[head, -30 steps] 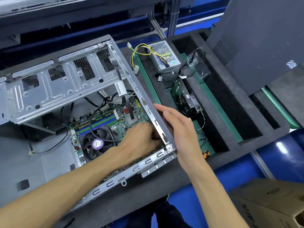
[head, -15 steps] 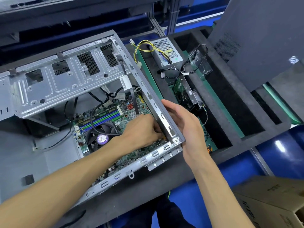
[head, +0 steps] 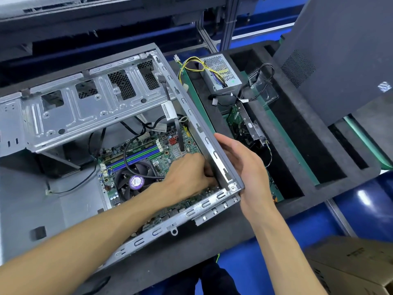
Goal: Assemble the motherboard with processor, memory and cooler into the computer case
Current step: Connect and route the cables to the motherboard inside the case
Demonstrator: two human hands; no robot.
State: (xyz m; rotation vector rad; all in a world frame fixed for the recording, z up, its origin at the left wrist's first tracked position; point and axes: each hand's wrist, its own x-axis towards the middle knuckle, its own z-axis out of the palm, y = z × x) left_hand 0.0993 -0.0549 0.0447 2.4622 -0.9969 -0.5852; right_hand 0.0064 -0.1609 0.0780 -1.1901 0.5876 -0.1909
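Dark foam surface point(head: 191, 252): left hand point(head: 187, 177) curls onto motherboard point(head: 161, 150) inside computer case point(head: 214, 152); right hand point(head: 246, 167) grips its outer wall.

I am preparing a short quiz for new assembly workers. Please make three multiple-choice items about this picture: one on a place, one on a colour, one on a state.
1. Where does the power supply lie?
A. inside the computer case
B. in the black foam tray, right of the case
C. on the cardboard box

2. What colour is the round sticker on the cooler fan?
A. purple
B. red
C. yellow

3. How is the right hand placed?
A. hanging free above the tray
B. resting flat on the cardboard box
C. gripping the right wall of the computer case

Answers:
1 B, it sits in the foam tray with its yellow wires looping out, outside the case.
2 A, the hub label is plainly purple.
3 C, its fingers wrap the wall's edge near the front corner, while the left hand reaches onto the motherboard.
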